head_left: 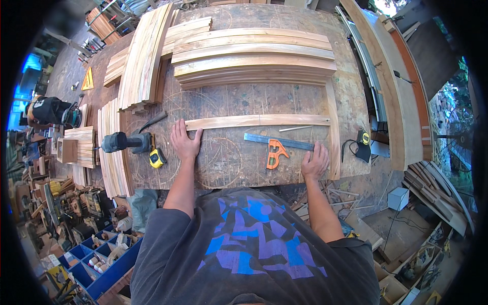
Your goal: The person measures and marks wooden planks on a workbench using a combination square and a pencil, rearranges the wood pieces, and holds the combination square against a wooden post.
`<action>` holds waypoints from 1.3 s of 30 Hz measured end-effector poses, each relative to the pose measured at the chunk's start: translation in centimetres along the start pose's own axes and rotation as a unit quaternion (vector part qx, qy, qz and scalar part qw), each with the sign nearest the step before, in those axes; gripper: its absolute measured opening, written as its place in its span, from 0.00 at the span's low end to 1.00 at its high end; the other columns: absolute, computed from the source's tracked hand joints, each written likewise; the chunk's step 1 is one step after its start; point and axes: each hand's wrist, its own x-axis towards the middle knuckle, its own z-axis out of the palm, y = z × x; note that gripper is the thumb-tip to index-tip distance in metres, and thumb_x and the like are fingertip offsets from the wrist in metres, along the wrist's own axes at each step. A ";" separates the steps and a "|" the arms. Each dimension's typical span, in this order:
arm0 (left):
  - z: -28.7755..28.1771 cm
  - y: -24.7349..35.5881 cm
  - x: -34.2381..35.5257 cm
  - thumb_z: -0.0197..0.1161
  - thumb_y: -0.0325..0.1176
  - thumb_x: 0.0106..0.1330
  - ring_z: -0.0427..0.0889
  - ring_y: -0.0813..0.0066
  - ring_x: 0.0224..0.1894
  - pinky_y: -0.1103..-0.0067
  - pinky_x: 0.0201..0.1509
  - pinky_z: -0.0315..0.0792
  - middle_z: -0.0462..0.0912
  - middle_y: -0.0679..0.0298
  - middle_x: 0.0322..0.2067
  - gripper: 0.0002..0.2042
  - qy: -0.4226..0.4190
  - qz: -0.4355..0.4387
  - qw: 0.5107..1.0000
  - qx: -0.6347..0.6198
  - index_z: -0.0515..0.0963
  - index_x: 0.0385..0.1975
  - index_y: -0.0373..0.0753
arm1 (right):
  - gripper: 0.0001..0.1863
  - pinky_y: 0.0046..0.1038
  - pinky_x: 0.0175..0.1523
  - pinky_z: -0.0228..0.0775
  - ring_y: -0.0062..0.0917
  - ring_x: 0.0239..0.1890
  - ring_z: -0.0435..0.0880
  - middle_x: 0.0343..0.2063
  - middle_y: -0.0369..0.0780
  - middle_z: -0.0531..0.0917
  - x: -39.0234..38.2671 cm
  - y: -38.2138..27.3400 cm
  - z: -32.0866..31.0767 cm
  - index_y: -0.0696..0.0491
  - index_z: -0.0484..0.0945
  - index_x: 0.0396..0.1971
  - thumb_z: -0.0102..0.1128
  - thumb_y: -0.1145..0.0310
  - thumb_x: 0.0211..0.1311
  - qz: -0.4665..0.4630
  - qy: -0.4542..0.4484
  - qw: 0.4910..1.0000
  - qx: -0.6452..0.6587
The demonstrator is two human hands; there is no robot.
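A pale wooden strip point(254, 121) lies crosswise on the worn workbench point(229, 168), its right end on a lengthwise strip point(334, 142). My left hand point(185, 140) rests at the crosswise strip's left end, fingers spread. My right hand point(314, 160) lies at the right end of a combination square's steel rule point(274, 140), fingers apart and slightly bent. The square's orange head point(274, 157) sits under the rule's middle, with a thin pencil-like stick point(297, 128) above. Left of my left hand are a cordless drill point(137, 142), a yellow tape measure point(157, 157) and a dark tool point(152, 120).
Stacked strips fill the bench's back point(254, 48) and left side point(109, 168). A second tape measure point(363, 137) lies at the right edge. Long boards point(401, 101) stand beyond it. A black power tool point(53, 112) sits far left, above a blue compartment box point(101, 274).
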 end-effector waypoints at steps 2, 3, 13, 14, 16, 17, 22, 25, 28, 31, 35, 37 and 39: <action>0.1 -0.1 0.0 0.64 0.62 0.63 0.61 0.56 0.75 0.60 0.78 0.52 0.67 0.58 0.72 0.42 0.001 0.001 1.000 0.002 0.65 0.72 0.43 | 0.35 0.46 0.72 0.59 0.44 0.67 0.71 0.64 0.47 0.75 0.0 0.0 0.0 0.47 0.70 0.70 0.61 0.58 0.62 -0.001 -0.001 1.000 -0.005; 0.1 -0.1 0.0 0.64 0.62 0.63 0.61 0.56 0.75 0.60 0.78 0.52 0.67 0.58 0.72 0.42 0.001 0.001 1.000 0.003 0.65 0.72 0.42 | 0.35 0.46 0.72 0.59 0.44 0.67 0.71 0.64 0.47 0.75 0.0 -0.1 0.0 0.47 0.70 0.70 0.61 0.58 0.62 -0.002 -0.003 1.000 -0.010; -0.1 0.1 -0.2 0.65 0.61 0.63 0.62 0.56 0.74 0.60 0.77 0.54 0.68 0.57 0.71 0.41 0.005 0.006 1.000 0.007 0.66 0.72 0.42 | 0.27 0.48 0.70 0.62 0.47 0.66 0.71 0.64 0.48 0.73 -0.3 -0.1 0.1 0.50 0.73 0.60 0.64 0.60 0.61 0.014 0.045 0.998 0.043; 0.0 0.1 -0.2 0.65 0.61 0.63 0.62 0.56 0.74 0.60 0.77 0.54 0.68 0.57 0.71 0.41 0.005 0.006 1.000 0.006 0.66 0.72 0.42 | 0.25 0.48 0.69 0.62 0.47 0.66 0.71 0.64 0.49 0.73 -0.4 0.1 0.2 0.50 0.73 0.57 0.65 0.60 0.61 0.013 0.054 0.997 0.053; 0.7 0.2 0.0 0.65 0.61 0.63 0.64 0.55 0.74 0.60 0.77 0.55 0.69 0.57 0.71 0.41 0.021 0.020 0.999 -0.019 0.67 0.71 0.42 | 0.23 0.49 0.69 0.62 0.48 0.66 0.71 0.64 0.49 0.73 -0.5 0.8 0.4 0.49 0.74 0.55 0.65 0.60 0.60 0.016 0.066 0.996 0.057; 0.8 0.0 0.0 0.65 0.61 0.63 0.64 0.55 0.74 0.60 0.77 0.55 0.69 0.57 0.71 0.41 0.019 0.024 0.999 -0.024 0.67 0.71 0.42 | 0.23 0.49 0.68 0.62 0.48 0.66 0.71 0.64 0.49 0.73 -0.5 0.8 0.8 0.49 0.74 0.55 0.65 0.60 0.61 0.009 0.038 0.998 0.048; 0.1 -0.2 -0.1 0.65 0.61 0.63 0.64 0.54 0.74 0.60 0.76 0.56 0.69 0.57 0.71 0.41 0.008 0.012 1.000 0.007 0.67 0.72 0.43 | 0.23 0.50 0.68 0.63 0.49 0.65 0.71 0.63 0.49 0.73 -0.4 0.3 0.6 0.48 0.74 0.55 0.65 0.58 0.61 0.023 0.036 0.999 0.021; 0.1 -0.4 0.0 0.65 0.61 0.63 0.64 0.54 0.74 0.60 0.76 0.55 0.69 0.57 0.71 0.41 0.017 0.018 1.000 0.003 0.66 0.72 0.43 | 0.24 0.50 0.68 0.63 0.49 0.65 0.71 0.63 0.49 0.74 -0.3 0.0 0.1 0.48 0.75 0.55 0.65 0.58 0.60 0.022 0.042 0.998 0.032; 0.0 -0.2 -0.1 0.65 0.61 0.64 0.64 0.54 0.74 0.59 0.77 0.55 0.69 0.57 0.71 0.41 0.015 0.016 1.000 0.002 0.65 0.72 0.43 | 0.24 0.51 0.68 0.63 0.49 0.64 0.72 0.62 0.49 0.74 -0.2 0.1 -0.2 0.49 0.75 0.55 0.65 0.58 0.60 -0.006 0.035 0.999 0.036; -0.1 -0.1 -0.1 0.65 0.61 0.64 0.64 0.54 0.74 0.59 0.77 0.54 0.68 0.56 0.71 0.41 0.010 0.017 1.000 0.005 0.65 0.72 0.43 | 0.24 0.51 0.68 0.63 0.48 0.64 0.72 0.62 0.49 0.74 -0.2 -0.2 -0.3 0.50 0.75 0.55 0.65 0.58 0.60 0.013 0.050 0.997 0.063; -0.3 0.2 -0.2 0.64 0.62 0.64 0.64 0.54 0.73 0.60 0.76 0.55 0.69 0.55 0.70 0.41 0.009 0.016 1.000 0.007 0.67 0.71 0.41 | 0.24 0.49 0.68 0.63 0.48 0.65 0.72 0.64 0.49 0.74 -0.5 0.7 0.2 0.50 0.75 0.55 0.65 0.60 0.60 -0.005 0.031 0.998 0.056; -0.2 0.2 -0.3 0.64 0.62 0.64 0.65 0.54 0.73 0.60 0.76 0.56 0.71 0.55 0.69 0.41 0.019 0.023 1.000 0.001 0.68 0.70 0.40 | 0.24 0.50 0.68 0.63 0.48 0.65 0.72 0.63 0.49 0.74 -0.6 0.3 0.1 0.50 0.76 0.55 0.65 0.60 0.60 0.002 0.033 0.998 0.062; -0.4 -0.1 -0.4 0.64 0.62 0.64 0.64 0.55 0.73 0.60 0.76 0.56 0.71 0.55 0.69 0.41 0.024 0.019 1.000 0.004 0.68 0.70 0.40 | 0.22 0.49 0.68 0.64 0.47 0.65 0.72 0.62 0.48 0.76 -0.6 -0.1 -0.1 0.50 0.77 0.54 0.65 0.61 0.60 0.015 0.065 0.996 0.066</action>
